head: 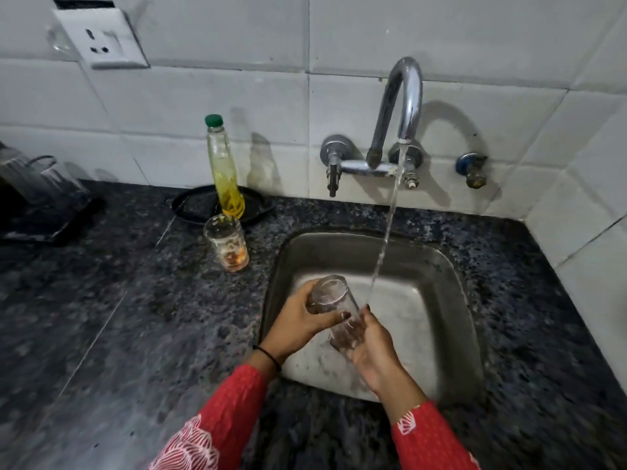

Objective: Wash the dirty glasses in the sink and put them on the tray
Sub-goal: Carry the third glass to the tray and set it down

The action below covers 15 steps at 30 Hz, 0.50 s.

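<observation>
A clear drinking glass [334, 305] lies tilted over the steel sink [437, 266], its open end up and to the left. My left hand [300, 325] grips its upper part and my right hand [375, 351] cups its base. Water runs from the chrome tap [405, 96] into the sink just right of the glass. A second glass [226, 244] with orange dregs stands upright on the counter left of the sink. At the far left edge a dark tray [51, 228] holds a clear glass [40, 179].
A soap bottle [224, 171] with a green cap and yellow liquid stands on a black round plate [193, 206] behind the dirty glass. The speckled dark granite counter [135, 317] surrounds the sink. A small valve [473, 169] and a wall socket [101, 39] are on the tiled wall.
</observation>
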Each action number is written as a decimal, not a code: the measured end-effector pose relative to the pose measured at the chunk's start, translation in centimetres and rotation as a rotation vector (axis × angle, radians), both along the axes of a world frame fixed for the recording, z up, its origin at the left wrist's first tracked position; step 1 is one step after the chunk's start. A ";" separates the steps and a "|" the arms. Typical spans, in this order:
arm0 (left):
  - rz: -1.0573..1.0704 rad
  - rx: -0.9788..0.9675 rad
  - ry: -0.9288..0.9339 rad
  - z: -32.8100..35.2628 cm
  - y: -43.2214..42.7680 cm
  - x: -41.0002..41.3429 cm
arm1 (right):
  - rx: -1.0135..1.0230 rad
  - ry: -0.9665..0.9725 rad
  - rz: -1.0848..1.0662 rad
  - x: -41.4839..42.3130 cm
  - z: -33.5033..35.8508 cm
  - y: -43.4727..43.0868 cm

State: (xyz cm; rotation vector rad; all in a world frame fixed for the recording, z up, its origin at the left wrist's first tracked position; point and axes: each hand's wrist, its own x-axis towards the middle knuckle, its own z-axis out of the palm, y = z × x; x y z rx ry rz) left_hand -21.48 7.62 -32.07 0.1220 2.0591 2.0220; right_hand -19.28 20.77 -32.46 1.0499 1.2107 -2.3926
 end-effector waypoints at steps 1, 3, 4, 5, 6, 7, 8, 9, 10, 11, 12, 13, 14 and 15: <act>0.033 0.001 0.012 0.3 -0.1 0.5 | 0.101 0.016 0.044 0.2 -0.1 -0.1; 0.086 -0.026 0.040 0.7 -0.4 1.4 | 0.443 0.108 0.192 0.6 -1.1 0.0; 0.110 -0.036 0.049 0.9 -0.8 1.7 | 0.634 0.159 0.254 1.0 -1.5 0.1; 0.126 -0.047 0.057 1.1 -1.3 2.0 | 0.788 0.211 0.299 1.4 -1.7 0.0; 0.140 -0.057 0.069 1.3 -1.9 2.1 | 0.896 0.268 0.335 1.7 -1.6 -0.3; 0.149 -0.069 0.080 1.5 -2.5 2.2 | 0.975 0.331 0.374 2.0 -1.4 -0.7; 0.151 -0.072 0.083 1.8 -3.1 2.2 | 1.045 0.390 0.413 2.2 -1.0 -1.3; 0.156 -0.070 0.088 2.1 -3.7 2.2 | 1.109 0.453 0.454 2.1 -0.5 -2.1; 0.164 -0.062 0.096 2.5 -4.4 2.1 | 1.169 0.510 0.504 2.1 0.0 -3.0; 0.175 -0.053 0.108 2.9 -5.1 2.0 | 1.219 0.565 0.547 1.8 0.3 -4.0; 0.184 -0.049 0.121 3.5 -5.8 1.9 | 1.251 0.602 0.564 1.5 0.8 -5.1; 0.186 -0.052 0.137 4.0 -6.5 1.7 | 1.268 0.627 0.536 1.2 1.4 -6.0; 0.188 -0.051 0.155 4.5 -7.5 1.4 | 1.272 0.659 0.483 0.7 1.9 -7.1; 0.194 -0.043 0.174 5.0 -8.6 1.2 | 1.268 0.693 0.423 0.2 2.5 -8.3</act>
